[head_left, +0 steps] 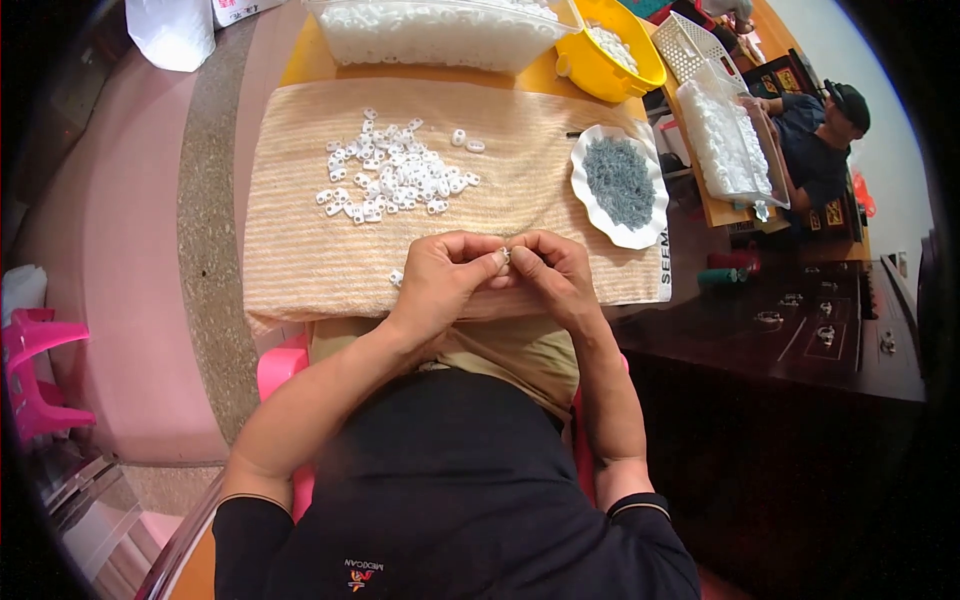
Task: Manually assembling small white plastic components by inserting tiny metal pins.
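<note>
My left hand (447, 276) and my right hand (556, 272) meet over the near edge of a striped towel. Their thumbs and fingertips pinch a small white piece (507, 256) between them, mostly covered by the fingers. Beyond my left hand lies a loose heap of small white plastic pieces with dark holes (400, 170). A single white piece (396, 278) rests right beside my left wrist. To the right, a white scalloped dish (645, 236) holds many small grey-blue parts, too fine to make out singly.
A clear bin (420, 50) full of white pieces and a yellow basin (640, 80) stand at the towel's far edge. At the right, another person (815, 140) sits behind a clear bin of white pieces (725, 140). A pink stool (45, 370) stands at far left.
</note>
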Demonstrator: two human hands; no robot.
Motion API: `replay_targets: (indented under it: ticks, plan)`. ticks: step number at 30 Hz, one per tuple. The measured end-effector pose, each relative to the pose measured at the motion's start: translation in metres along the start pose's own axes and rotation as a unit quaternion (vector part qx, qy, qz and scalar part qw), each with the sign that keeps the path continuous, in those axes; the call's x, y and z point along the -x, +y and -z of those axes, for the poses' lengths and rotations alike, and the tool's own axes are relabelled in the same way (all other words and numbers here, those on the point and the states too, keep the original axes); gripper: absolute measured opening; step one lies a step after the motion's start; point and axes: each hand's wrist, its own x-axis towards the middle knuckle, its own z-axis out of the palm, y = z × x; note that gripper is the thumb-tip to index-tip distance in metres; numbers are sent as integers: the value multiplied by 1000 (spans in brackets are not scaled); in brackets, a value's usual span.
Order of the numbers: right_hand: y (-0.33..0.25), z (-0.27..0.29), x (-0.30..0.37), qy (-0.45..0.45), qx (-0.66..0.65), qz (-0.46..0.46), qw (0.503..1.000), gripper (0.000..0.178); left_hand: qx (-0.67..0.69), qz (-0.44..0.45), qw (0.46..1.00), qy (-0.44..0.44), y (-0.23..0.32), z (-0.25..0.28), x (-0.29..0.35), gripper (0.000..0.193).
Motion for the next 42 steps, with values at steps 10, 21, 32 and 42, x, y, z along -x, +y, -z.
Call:
replay_targets:
  ticks: [10,21,32,42]
  plan:
    - [1,1,1,6,27,1,1000,16,27,8,1000,-4,1,0,-1,12]
    - [4,-2,1,17,71,32,997,18,-6,-17,1000,8,-5,-1,1,12]
    - [2,6,-1,-19,-86,-34,996,26,39,3,999,-8,2,-2,0,14]
    - [10,10,-1,-17,-196,-66,978,23,77,29,997,9,7,-4,0,13]
